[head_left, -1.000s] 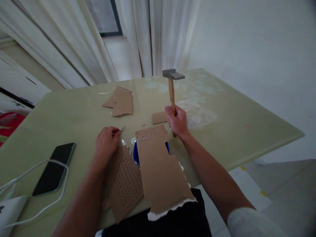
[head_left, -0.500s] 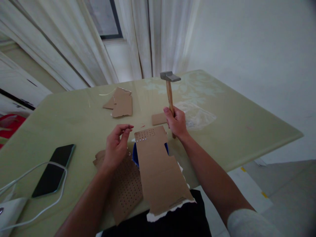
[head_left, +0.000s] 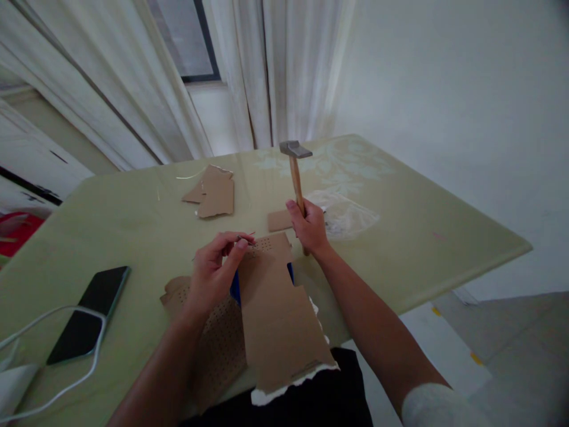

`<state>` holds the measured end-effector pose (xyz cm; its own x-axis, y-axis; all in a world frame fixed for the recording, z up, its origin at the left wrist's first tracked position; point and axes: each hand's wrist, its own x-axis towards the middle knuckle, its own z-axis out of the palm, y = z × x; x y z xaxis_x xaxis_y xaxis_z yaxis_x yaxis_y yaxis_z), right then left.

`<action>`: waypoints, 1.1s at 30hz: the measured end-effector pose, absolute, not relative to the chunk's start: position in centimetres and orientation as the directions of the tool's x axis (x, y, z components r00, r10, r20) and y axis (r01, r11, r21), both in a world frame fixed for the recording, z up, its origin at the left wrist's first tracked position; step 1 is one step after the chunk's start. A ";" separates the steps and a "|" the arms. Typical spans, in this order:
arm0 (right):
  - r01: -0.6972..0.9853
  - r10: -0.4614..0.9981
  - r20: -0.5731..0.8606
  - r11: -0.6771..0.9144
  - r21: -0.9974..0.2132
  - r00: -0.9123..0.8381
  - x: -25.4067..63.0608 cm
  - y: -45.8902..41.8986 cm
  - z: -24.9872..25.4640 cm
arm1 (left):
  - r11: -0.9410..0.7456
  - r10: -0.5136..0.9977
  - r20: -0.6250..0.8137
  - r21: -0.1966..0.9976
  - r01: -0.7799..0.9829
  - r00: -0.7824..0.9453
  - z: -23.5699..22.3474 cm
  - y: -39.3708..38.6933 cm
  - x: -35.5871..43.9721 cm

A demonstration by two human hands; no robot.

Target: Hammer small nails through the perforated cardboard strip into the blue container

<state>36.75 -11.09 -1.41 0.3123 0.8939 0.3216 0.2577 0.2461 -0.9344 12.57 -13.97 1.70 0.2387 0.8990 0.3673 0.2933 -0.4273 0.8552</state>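
My right hand [head_left: 310, 228] is wrapped around the wooden handle of a hammer [head_left: 297, 172], held upright with its grey metal head at the top. Over the far left corner of a brown cardboard piece [head_left: 278, 314], my left hand [head_left: 216, 267] is closed in a pinch. A small, thin, nail-like metal piece [head_left: 242, 239] shows at its fingertips. Rows of small holes mark the far end of this cardboard, and its near edge is torn white. Something blue [head_left: 290, 273] sticks out from under it. A second cardboard sheet full of holes [head_left: 220, 341] lies partly beneath my left forearm.
A clear plastic bag [head_left: 349, 216] rests beyond my right hand, beside a small cardboard strip [head_left: 279, 220]. Torn cardboard scraps [head_left: 216, 196] lie farther back. At left are a black phone [head_left: 89, 314] and a white cable [head_left: 95, 359]. The table edge [head_left: 466, 277] slants along the right.
My left hand has moved right, from beside the cardboard to over its far left corner. The hammer stays raised in my right hand. The whole view has shifted slightly.
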 end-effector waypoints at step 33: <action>0.278 0.901 0.294 0.208 -0.938 0.319 36.6 -11.2 -1.3 | -0.526 0.848 0.436 0.765 0.371 0.302 0.3 -14.1 11.7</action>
